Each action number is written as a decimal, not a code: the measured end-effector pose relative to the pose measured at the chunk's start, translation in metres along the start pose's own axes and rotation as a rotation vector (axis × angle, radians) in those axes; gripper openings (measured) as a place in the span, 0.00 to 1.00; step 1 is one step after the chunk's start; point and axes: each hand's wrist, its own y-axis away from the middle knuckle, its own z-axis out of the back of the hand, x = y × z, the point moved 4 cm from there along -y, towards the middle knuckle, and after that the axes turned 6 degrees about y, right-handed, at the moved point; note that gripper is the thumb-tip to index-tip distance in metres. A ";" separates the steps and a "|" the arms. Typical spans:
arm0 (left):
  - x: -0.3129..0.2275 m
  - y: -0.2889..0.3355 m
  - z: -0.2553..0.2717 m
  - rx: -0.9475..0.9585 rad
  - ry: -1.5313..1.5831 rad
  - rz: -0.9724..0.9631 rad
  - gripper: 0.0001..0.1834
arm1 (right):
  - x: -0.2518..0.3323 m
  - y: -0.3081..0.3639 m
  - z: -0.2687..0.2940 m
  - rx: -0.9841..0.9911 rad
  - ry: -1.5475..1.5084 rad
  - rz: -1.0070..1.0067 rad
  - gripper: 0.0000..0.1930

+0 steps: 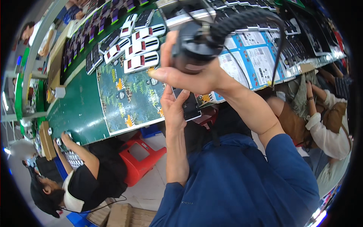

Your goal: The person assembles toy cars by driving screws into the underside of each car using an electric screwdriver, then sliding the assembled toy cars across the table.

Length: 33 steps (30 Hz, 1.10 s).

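My right hand (202, 80) is wrapped round a black power screwdriver (196, 47), held upright with a coiled black cable running from its top. Just below it, my left hand (174, 109) pinches a dark toy car base (192, 110) between thumb and fingers. The screwdriver's tip is hidden behind my right hand, so I cannot tell whether it touches the base. Beyond my hands, to the left, several white toy cars (141, 62) with black stripes lie in a cluster on a sheet with animal prints (130, 96).
The green table (81, 109) carries rows of purple-and-black parts (90, 32) at the far left. Dark car bases (297, 53) line the right, beyond blue-and-white printed sheets (261, 62). A red stool (141, 157) stands at the near edge. People sit on both sides.
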 end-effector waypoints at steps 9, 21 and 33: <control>-0.007 0.005 -0.015 0.091 0.017 0.077 0.21 | 0.005 0.002 0.005 -0.061 -0.054 -0.040 0.12; -0.001 0.007 -0.005 0.030 0.002 -0.011 0.21 | 0.057 -0.008 0.080 -0.179 0.035 0.121 0.04; -0.007 -0.002 0.011 -0.025 0.185 -0.003 0.19 | 0.017 -0.025 0.075 -0.285 0.273 0.054 0.06</control>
